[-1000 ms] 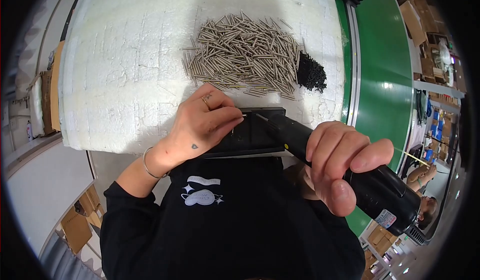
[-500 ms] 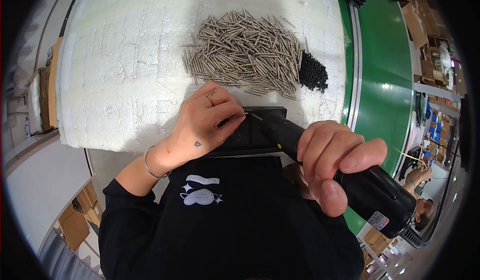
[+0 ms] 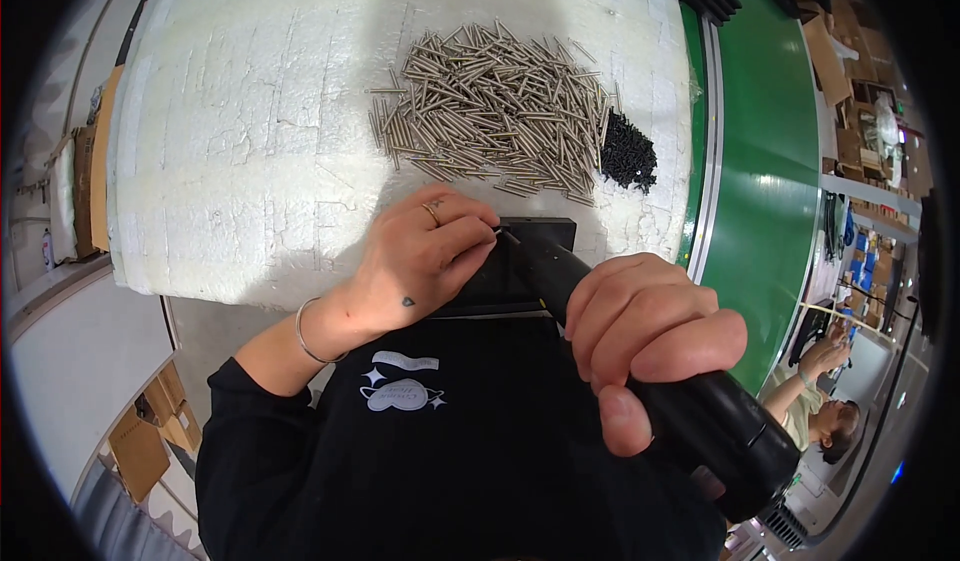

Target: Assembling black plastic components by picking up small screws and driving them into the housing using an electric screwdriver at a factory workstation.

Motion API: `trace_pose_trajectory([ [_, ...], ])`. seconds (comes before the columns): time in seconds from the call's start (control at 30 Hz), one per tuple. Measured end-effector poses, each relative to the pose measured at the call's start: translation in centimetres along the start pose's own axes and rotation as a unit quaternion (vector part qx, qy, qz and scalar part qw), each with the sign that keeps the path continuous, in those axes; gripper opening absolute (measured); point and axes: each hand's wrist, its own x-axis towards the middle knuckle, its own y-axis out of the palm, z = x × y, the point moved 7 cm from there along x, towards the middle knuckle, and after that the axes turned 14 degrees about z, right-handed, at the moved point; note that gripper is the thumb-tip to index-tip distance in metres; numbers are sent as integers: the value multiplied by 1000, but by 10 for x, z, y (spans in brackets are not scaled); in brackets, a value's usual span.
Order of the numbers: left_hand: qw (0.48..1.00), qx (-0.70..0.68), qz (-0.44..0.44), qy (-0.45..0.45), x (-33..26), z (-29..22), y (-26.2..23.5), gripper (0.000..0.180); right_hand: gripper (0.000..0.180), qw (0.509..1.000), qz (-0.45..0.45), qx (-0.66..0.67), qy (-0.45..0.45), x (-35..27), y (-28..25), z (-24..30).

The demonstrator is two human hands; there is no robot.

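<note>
The right hand (image 3: 655, 331) is closed round a black electric screwdriver (image 3: 715, 436), fingers curled over the barrel and thumb lying along the near side. The tool's long axis runs slantwise, its thick tail toward between four and five o'clock and its bit (image 3: 512, 238) pointing between ten and eleven, right beside the left hand's fingertips. That left hand (image 3: 420, 246), ringed and with a bangle (image 3: 299, 329) at the wrist, comes in from eight o'clock; its thumb and forefinger are pinched together on a small pale piece (image 3: 499, 229), too small and covered to identify. Beneath the pinch and the screwdriver's nose sits a black block (image 3: 555, 231), partly hidden by both. From the bit, a broad heap of metal pins (image 3: 500, 111) lies at twelve o'clock, its pins pointing every way, and a small pile of black pieces (image 3: 630, 156) touches its edge at two o'clock. All this rests on a white-covered desk (image 3: 230, 161). Beyond, a green surface (image 3: 765, 161) stretches along two to three o'clock, and another person (image 3: 812, 411) with raised hands appears near four.
</note>
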Motion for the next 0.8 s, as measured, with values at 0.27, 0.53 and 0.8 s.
trace_pose_trajectory([
  [0.27, 1000, -11, 13, 8, 0, 1, 1, 18, 27, 999, 28, -24, 30, 12, 6, -8],
  [0.53, 1000, 1, 18, 12, -2, -1, 2, 12, 27, 999, -14, -27, 26, 12, 7, -12],
  [0.8, 994, 85, 62, 30, -8, -28, -10, 37, 35, 992, -97, 24, -83, -7, -28, 29],
])
